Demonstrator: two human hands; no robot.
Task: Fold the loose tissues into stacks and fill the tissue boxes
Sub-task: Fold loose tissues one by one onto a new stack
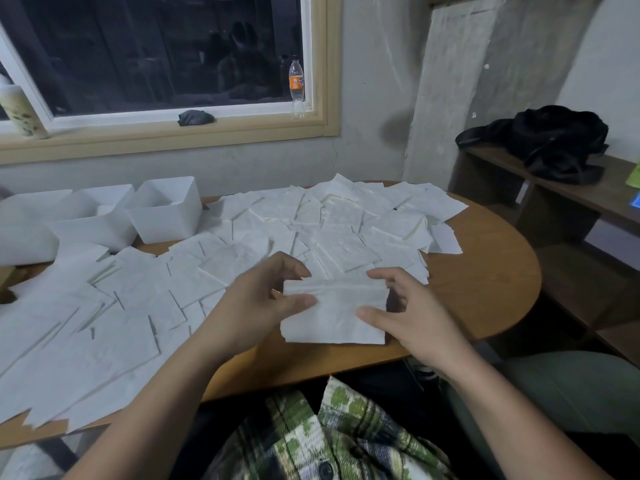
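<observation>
Head view: a person sat at a round wooden tabletop (485,271), with both bare forearms reaching in over its near edge.
Tissue (334,310): white and folded, it was held up at both sides just above the near part of the tabletop, with a crease running across its upper part.
Left hand (263,299): its fingers were curled; the thumb lay on the tissue's left edge and the forefinger hooked over the top left corner, pinching that side.
Right hand (412,317): its thumb pressed the tissue's right edge and bent fingers closed on the top right corner, gripping that side.
Loose tissues (242,244): white sheets lay overlapping across most of the tabletop, from its left end to past the middle.
Boxes (166,209): three white open-topped ones stood in a row at the far left, close together; their contents were unclear.
Windowsill (242,114): it carried a bottle (296,86) with an orange label and a dark cloth (195,117).
Shelf (588,188): on the right, it bore a black bag (547,140).
</observation>
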